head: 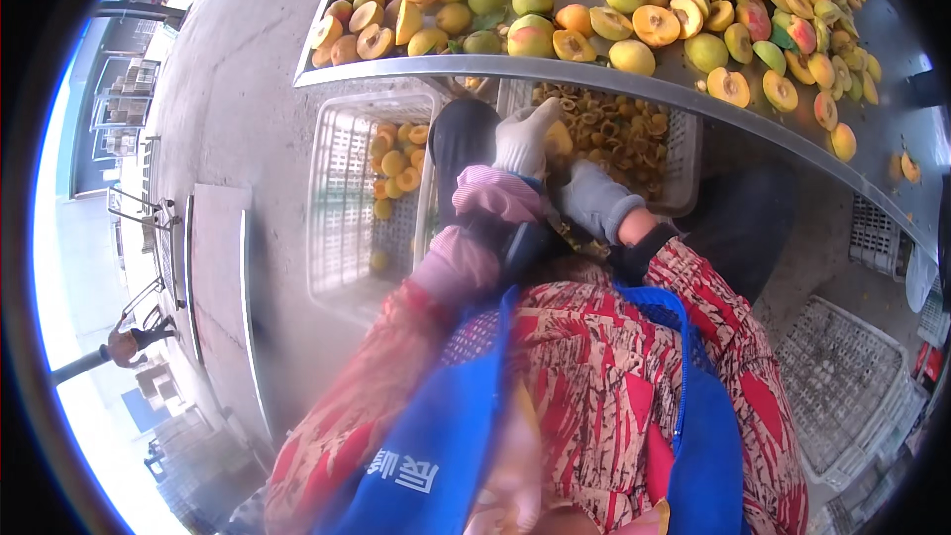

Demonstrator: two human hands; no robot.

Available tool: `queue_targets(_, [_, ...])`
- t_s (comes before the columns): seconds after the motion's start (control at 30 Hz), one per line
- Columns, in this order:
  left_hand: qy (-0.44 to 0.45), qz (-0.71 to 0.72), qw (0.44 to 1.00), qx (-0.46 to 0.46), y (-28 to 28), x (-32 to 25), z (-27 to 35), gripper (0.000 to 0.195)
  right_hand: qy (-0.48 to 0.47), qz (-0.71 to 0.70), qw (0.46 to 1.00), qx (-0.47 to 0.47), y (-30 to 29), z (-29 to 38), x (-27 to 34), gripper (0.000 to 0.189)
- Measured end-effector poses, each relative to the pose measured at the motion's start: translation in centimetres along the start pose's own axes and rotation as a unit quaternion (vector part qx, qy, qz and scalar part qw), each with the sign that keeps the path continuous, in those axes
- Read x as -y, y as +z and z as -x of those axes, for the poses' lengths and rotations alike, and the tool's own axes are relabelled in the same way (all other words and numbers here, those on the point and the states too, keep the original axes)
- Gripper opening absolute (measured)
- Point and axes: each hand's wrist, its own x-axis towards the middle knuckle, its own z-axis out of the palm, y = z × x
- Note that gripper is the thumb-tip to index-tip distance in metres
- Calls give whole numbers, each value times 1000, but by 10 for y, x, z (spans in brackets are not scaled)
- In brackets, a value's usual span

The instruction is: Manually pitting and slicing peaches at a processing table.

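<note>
My left hand [522,141], in a pale knitted glove, is closed around a yellow-orange stone fruit [557,140], partly hidden by its fingers. Close below and to the right, my right hand [598,200] wears a grey glove; its fingertips are blurred and whatever they hold cannot be made out. Both hands are between my knees, beside a plastic crate [683,163] with many cut fruit pieces in it. Above them, whole and halved stone fruit [656,26], green, yellow and reddish, with some leaves, lie on a metal table [483,68].
A pale slatted crate [319,200] with yellow-orange fruit stands at the left. At the lower right is another plastic crate [839,386]. The table's raised metal edge runs just above my hands. Flat panels and trolleys stand farther left, where another person [124,345] is visible.
</note>
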Motion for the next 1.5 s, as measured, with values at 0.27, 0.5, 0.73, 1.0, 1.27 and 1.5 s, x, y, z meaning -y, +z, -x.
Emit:
queue_targets(0.27, [15, -109, 993, 36, 2, -10, 21, 37, 135, -260, 940, 177, -17, 16, 0, 15])
queue_targets(0.5, [-51, -95, 987, 123, 2, -35, 30, 28, 149, -340, 897, 239, -28, 33, 18, 17])
queue_targets(0.73, [144, -261, 911, 283, -3, -44, 35, 23, 144, -339, 880, 300, -39, 41, 14, 17])
queue_targets(1.0, [-110, -49, 961, 249, 15, -43, 30, 27, 138, -350, 868, 324, -51, 37, 3, 21])
queue_targets(1.27, [107, 134, 977, 124, 13, -27, 19, 35, -122, -460, 783, 401, -50, 45, -8, 28])
queue_targets(1.5, [366, -579, 655, -320, -65, -132, -10, 56, 72, -49, 992, -96, -56, -35, -65, 60])
